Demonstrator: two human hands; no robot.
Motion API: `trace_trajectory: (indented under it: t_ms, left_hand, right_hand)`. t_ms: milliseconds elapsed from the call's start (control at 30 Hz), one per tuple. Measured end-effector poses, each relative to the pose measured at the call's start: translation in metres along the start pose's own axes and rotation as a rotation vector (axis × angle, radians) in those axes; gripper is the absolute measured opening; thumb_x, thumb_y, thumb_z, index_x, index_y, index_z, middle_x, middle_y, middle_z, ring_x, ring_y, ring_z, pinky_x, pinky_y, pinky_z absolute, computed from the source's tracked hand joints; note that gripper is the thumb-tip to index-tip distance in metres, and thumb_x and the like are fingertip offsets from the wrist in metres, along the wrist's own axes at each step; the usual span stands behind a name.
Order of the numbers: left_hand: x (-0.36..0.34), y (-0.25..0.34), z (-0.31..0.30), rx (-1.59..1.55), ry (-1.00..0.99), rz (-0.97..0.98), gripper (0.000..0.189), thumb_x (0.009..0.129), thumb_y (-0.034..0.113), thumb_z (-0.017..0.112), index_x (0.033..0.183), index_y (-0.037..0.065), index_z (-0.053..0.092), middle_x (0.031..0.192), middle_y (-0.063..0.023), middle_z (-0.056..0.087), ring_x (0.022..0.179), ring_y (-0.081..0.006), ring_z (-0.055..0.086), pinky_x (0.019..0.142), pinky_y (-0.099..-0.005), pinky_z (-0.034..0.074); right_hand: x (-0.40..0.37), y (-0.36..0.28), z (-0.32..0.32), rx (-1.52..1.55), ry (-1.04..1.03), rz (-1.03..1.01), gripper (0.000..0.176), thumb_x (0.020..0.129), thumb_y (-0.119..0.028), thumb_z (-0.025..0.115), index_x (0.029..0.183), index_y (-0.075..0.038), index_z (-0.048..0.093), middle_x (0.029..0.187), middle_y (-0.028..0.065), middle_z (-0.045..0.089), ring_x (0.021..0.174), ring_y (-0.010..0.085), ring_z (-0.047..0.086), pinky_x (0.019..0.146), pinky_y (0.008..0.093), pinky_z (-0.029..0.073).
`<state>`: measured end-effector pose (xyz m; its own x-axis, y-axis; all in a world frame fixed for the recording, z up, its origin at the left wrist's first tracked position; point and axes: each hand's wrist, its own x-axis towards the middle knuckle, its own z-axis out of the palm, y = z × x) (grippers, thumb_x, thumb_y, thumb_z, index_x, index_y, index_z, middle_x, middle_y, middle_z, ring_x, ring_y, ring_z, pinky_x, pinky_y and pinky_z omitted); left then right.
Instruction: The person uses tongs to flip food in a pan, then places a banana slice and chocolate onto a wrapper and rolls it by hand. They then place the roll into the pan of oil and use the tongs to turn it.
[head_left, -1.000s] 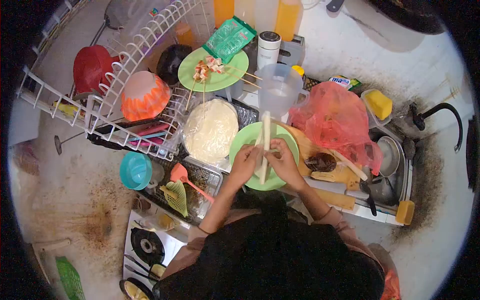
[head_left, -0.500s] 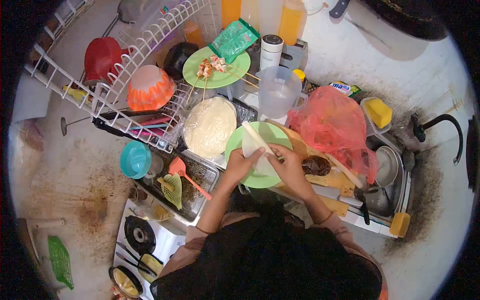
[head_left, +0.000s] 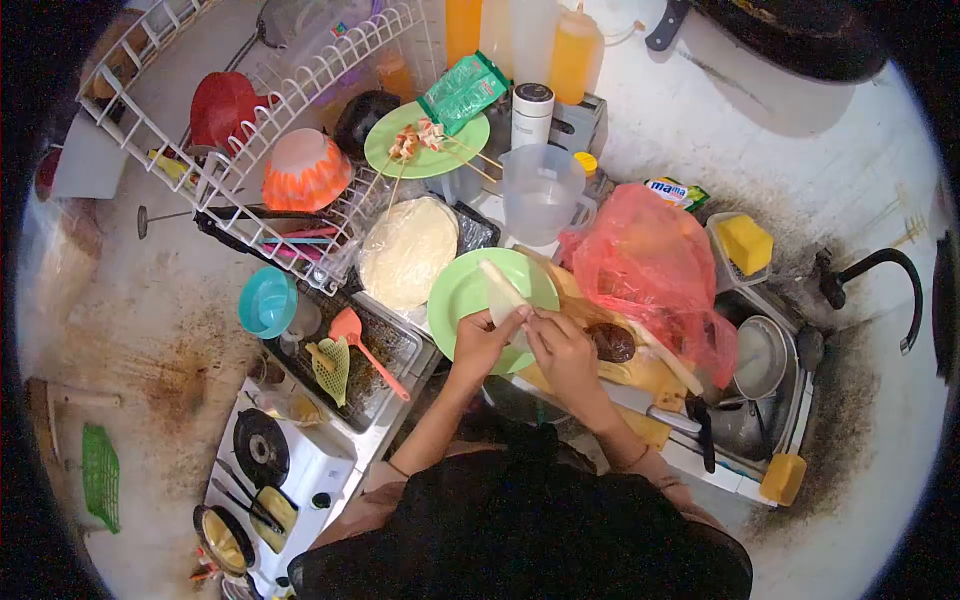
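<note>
Over a green plate point(head_left: 455, 288), my left hand point(head_left: 480, 343) and my right hand point(head_left: 563, 350) pinch a thin whitish wrapper sheet point(head_left: 503, 288) between thumbs and fingers. One edge of the sheet is rolled into a narrow tube; whatever lies inside it is hidden. Behind the plate on the left is a stack of round pale wrappers point(head_left: 408, 252) in clear plastic. To the right of my right hand, a dark brown, shiny mass point(head_left: 612, 342) rests on the wooden board point(head_left: 652, 432), and a knife point(head_left: 665, 418) lies in front of it.
A red plastic bag point(head_left: 645, 250) and a clear jug point(head_left: 542, 190) stand behind the board. Skewers lie on another green plate point(head_left: 385, 135). The sink point(head_left: 790, 400) is at right; a tray with an orange spatula point(head_left: 368, 352) and the stove point(head_left: 320, 465) are at left.
The view has shifted a little. My hands still hold the wrapper over the plate; my right fingers have drawn closer to my left, and the rolled edge looks shorter above them.
</note>
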<state>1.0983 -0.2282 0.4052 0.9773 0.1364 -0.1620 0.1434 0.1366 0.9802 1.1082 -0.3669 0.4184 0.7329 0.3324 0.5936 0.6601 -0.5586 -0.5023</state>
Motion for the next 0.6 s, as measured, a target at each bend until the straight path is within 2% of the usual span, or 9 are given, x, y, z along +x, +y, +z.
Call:
trace_trajectory:
  t_ms: [100,200,300,333,433,600]
  left_hand:
    - [-0.006,0.008,0.006,0.026,-0.022,-0.019,0.022,0.085,0.021,0.060,0.089,0.000,0.065,0.073,-0.0001,0.063,0.062,-0.0044,0.052,0.055,-0.0198,0.041]
    - [-0.014,0.006,0.014,0.020,-0.004,-0.027,0.021,0.085,0.020,0.060,0.089,-0.001,0.065,0.074,-0.0005,0.063,0.063,-0.0044,0.053,0.056,-0.0197,0.042]
    - [-0.022,0.003,0.018,-0.030,0.007,-0.050,0.021,0.085,0.020,0.060,0.089,0.000,0.065,0.074,-0.0013,0.064,0.063,-0.0043,0.054,0.056,-0.0197,0.042]
    - [-0.027,0.004,0.022,-0.047,0.029,-0.051,0.020,0.085,0.020,0.060,0.088,0.000,0.066,0.074,-0.0020,0.064,0.063,-0.0048,0.055,0.056,-0.0201,0.043]
    - [-0.037,-0.003,0.030,-0.051,0.092,-0.067,0.023,0.084,0.023,0.062,0.086,0.001,0.065,0.073,-0.0023,0.063,0.062,-0.0063,0.055,0.055,-0.0207,0.043]
    - [-0.053,-0.009,0.051,-0.099,0.124,-0.090,0.020,0.085,0.021,0.060,0.089,0.002,0.066,0.074,0.0004,0.063,0.063,-0.0036,0.054,0.058,-0.0198,0.044]
  right_hand:
    - [-0.006,0.009,-0.008,0.311,-0.009,0.151,0.017,0.081,-0.009,0.060,0.096,-0.002,0.062,0.091,0.0136,0.062,0.078,0.0229,0.063,0.068,0.0287,0.049]
    - [-0.008,0.009,-0.013,0.610,0.012,0.501,0.019,0.080,-0.012,0.063,0.094,0.001,0.063,0.088,0.0131,0.064,0.079,0.0171,0.062,0.068,0.0263,0.048]
    - [-0.014,0.021,-0.019,0.752,-0.193,0.644,0.024,0.079,-0.015,0.066,0.095,0.002,0.063,0.083,0.0117,0.065,0.076,0.0132,0.061,0.067,0.0259,0.048]
    - [-0.018,0.023,-0.016,0.769,-0.146,0.564,0.025,0.077,-0.015,0.067,0.095,0.002,0.063,0.080,0.0112,0.065,0.072,0.0125,0.060,0.065,0.0259,0.048]
    - [-0.026,0.021,-0.023,0.643,-0.122,0.502,0.025,0.076,-0.015,0.068,0.094,0.002,0.063,0.081,0.0117,0.065,0.069,0.0137,0.060,0.064,0.0262,0.048]
    - [-0.036,0.019,-0.041,0.502,-0.105,0.463,0.020,0.075,-0.013,0.067,0.088,0.001,0.062,0.079,0.0130,0.061,0.070,0.0211,0.062,0.063,0.0308,0.048]
